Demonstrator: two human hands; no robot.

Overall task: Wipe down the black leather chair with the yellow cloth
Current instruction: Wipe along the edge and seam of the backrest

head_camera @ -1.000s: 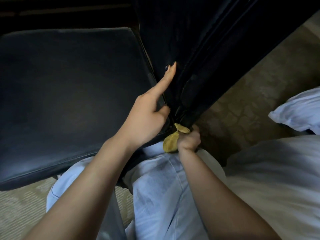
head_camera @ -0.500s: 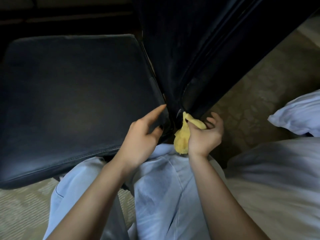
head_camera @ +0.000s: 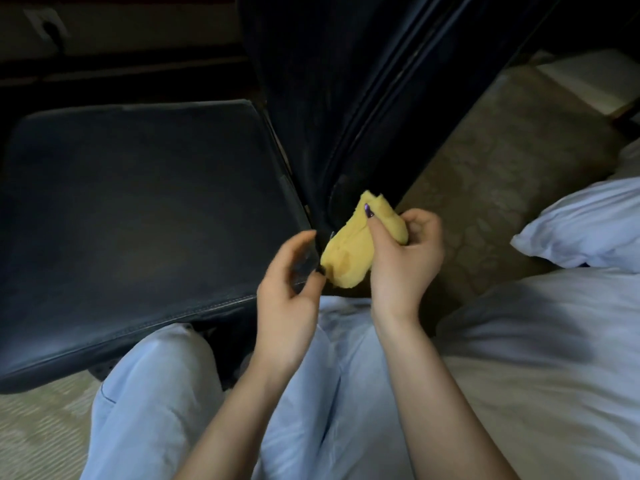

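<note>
One wide-angle view, worn on the head, faces forward and steeply down, close over the lap (head_camera: 311,393); the left hand (head_camera: 287,275) and right hand (head_camera: 401,258) sit near mid-frame; the chair seat (head_camera: 138,220) fills the left, white bedding (head_camera: 536,341) the right; the dim top is perhaps the chair back (head_camera: 329,81).

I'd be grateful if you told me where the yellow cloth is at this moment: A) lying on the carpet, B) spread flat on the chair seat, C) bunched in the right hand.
C: the right hand pinches the bunched yellow cloth beside the seat corner of the black leather chair.
</note>
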